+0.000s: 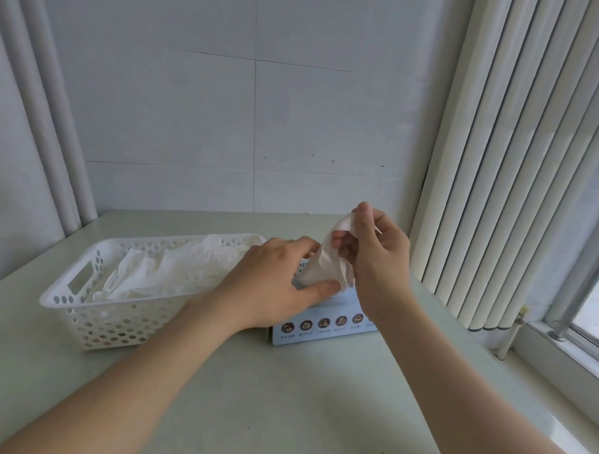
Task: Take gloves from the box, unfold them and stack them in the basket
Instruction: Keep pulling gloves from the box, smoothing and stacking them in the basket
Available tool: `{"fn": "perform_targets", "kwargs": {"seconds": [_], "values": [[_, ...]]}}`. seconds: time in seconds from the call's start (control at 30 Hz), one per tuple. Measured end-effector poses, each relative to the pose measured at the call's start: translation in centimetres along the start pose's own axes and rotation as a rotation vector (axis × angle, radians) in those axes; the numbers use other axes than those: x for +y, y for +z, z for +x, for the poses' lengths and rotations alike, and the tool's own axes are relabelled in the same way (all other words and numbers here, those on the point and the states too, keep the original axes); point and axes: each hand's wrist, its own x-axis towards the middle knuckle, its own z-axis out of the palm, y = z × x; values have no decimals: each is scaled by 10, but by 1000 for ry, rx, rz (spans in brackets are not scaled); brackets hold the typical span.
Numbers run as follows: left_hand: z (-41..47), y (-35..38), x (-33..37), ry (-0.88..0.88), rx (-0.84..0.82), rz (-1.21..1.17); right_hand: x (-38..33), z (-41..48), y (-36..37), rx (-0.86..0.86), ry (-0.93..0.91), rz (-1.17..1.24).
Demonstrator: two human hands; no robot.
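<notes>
Right hand [377,254] with glove [325,263], gloves [163,269] in basket [91,324].

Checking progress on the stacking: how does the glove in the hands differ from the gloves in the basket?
The held glove is bunched and hangs upright; the basket gloves lie spread out. The held glove is gripped by the right hand and left hand above the box; the basket gloves rest in the basket. Both are white.

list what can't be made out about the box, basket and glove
Head view:
The box opening: hidden behind left hand and right hand.
Its print: too small to read.
Glove count in basket: layers overlap, wall hides lower ones.
Shape of held glove: crumpled, hands cover part.
</notes>
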Motion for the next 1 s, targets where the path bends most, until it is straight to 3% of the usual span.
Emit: {"fn": "perform_targets", "kwargs": {"seconds": [0.23,0.4,0.5,0.7,1.0], "values": [[7,4,-5,-2,218,-300,-8,-6,2,-223,100,76],[11,-5,-10,-153,200,-524,-2,-7,1,-263,-112,-329],[13,-6,-11,-222,213,-602,7,-5,0,-270,-105,-448],[16,-4,-20,-283,272,-511,16,3,-8,-101,-83,-575],[18,-9,-29,-378,424,-575,22,12,-22,201,-88,-722]]}}
